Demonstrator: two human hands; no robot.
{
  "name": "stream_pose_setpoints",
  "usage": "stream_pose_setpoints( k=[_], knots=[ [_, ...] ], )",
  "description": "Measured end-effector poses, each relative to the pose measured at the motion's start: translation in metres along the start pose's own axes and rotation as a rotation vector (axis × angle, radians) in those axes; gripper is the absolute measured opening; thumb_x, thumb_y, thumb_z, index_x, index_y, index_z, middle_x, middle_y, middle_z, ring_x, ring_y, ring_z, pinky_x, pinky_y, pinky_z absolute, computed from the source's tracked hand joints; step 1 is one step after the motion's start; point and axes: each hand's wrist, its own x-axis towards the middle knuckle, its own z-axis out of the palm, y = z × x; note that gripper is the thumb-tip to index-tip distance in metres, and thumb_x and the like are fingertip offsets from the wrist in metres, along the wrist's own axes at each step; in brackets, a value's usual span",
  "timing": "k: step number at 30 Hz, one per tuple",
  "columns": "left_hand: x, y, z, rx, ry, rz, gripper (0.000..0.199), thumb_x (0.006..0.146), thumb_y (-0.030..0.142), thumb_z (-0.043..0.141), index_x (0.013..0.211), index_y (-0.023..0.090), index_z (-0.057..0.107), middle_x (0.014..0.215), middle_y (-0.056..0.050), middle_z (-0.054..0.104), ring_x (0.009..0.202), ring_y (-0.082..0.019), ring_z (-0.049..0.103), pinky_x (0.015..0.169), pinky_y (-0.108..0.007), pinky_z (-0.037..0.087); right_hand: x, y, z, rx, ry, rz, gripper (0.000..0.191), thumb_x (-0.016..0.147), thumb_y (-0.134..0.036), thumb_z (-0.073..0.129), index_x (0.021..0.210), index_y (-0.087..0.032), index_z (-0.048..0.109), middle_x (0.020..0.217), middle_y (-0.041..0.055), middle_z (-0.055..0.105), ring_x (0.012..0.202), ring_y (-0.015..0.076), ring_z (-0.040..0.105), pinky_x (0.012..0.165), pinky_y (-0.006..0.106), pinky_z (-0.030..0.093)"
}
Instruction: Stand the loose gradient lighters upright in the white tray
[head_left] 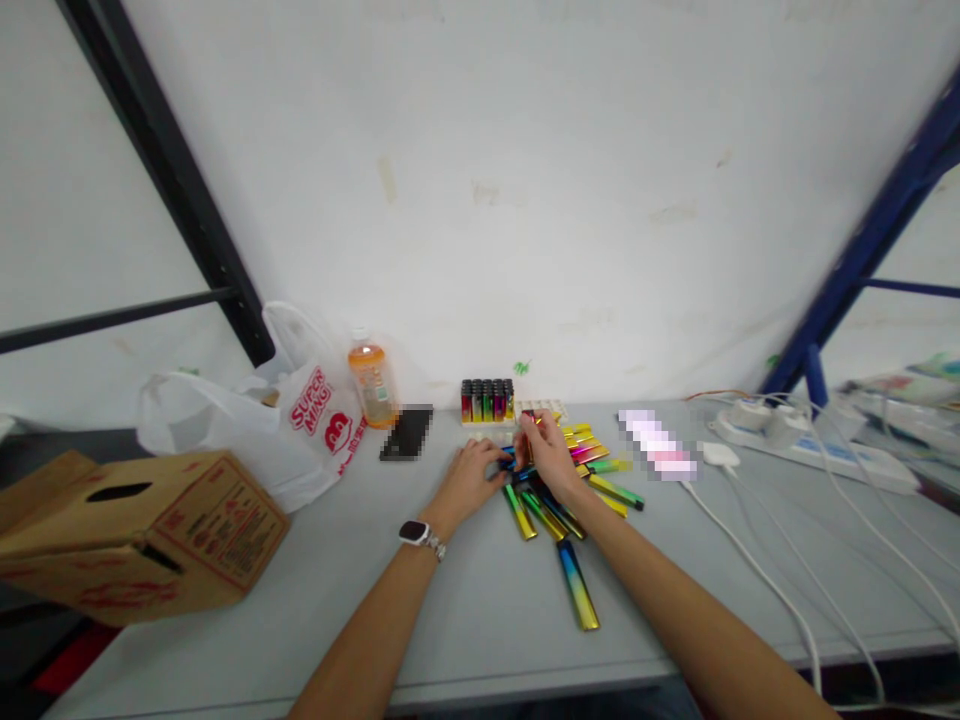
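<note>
Shiny lighters in yellow, green, blue and pink (544,515) lie in a loose heap on the grey table. My left hand (474,475), with a watch on its wrist, has its fingers curled at a blue lighter (507,459) on the heap's left side. Over the heap, my right hand (549,455) pinches a reddish lighter (531,415), mostly hidden by the fingers. Behind the hands, a block of lighters (487,401) stands upright in rows, dark tops up. A pale tray with holes (551,408) is partly covered by my right hand. One blue-and-yellow lighter (578,586) lies nearer the front edge.
To the left are a cardboard box (202,530), a white plastic bag (300,440), an orange-labelled bottle (371,385) and a dark flat object (407,433). On the right, a phone (657,445), a white charger (720,456), cables and a power strip (847,455) lie near the wall.
</note>
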Motion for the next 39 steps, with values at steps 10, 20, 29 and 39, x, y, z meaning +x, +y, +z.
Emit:
stream_pose_setpoints(
  k=[10,20,29,39],
  knots=[
    [0.001,-0.005,-0.006,-0.027,-0.026,-0.036,0.019,0.076,0.015,0.068,0.095,0.018,0.071,0.092,-0.005,0.068,0.091,-0.022,0.06,0.081,-0.033,0.047,0.051,0.002,-0.027,-0.524,-0.016,-0.273,0.033,0.082,-0.039,0.063,0.108,-0.019,0.066,0.069,-0.0005,0.065,0.062,0.016,0.059,0.062,0.029,0.048],
    [-0.007,-0.027,-0.013,-0.155,-0.01,-0.079,0.01,0.082,0.021,0.067,0.09,0.018,0.072,0.089,-0.006,0.068,0.086,-0.021,0.061,0.08,-0.032,0.047,0.091,0.024,-0.036,-0.792,-0.193,-0.355,0.017,0.085,-0.03,0.058,0.096,-0.02,0.066,0.074,0.001,0.068,0.065,0.0163,0.061,0.067,0.029,0.05],
    [-0.002,-0.019,-0.015,-0.338,0.186,-0.109,0.016,0.089,0.032,0.059,0.09,0.017,0.064,0.086,-0.004,0.066,0.074,-0.015,0.059,0.066,-0.026,0.046,0.095,0.025,-0.034,-1.027,-0.131,-0.486,0.023,0.091,-0.029,0.058,0.103,-0.02,0.075,0.103,0.0088,0.056,0.084,0.0179,0.061,0.085,0.034,0.05],
    [0.001,-0.006,-0.01,-0.446,0.276,-0.17,0.022,0.091,0.039,0.053,0.093,0.018,0.059,0.084,-0.002,0.064,0.074,-0.014,0.059,0.061,-0.024,0.042,0.069,0.02,-0.045,-1.201,-0.009,-0.256,0.055,0.102,-0.047,0.033,0.149,-0.023,0.043,0.131,0.0162,0.051,0.126,0.0283,0.049,0.106,0.047,0.036]
  ],
)
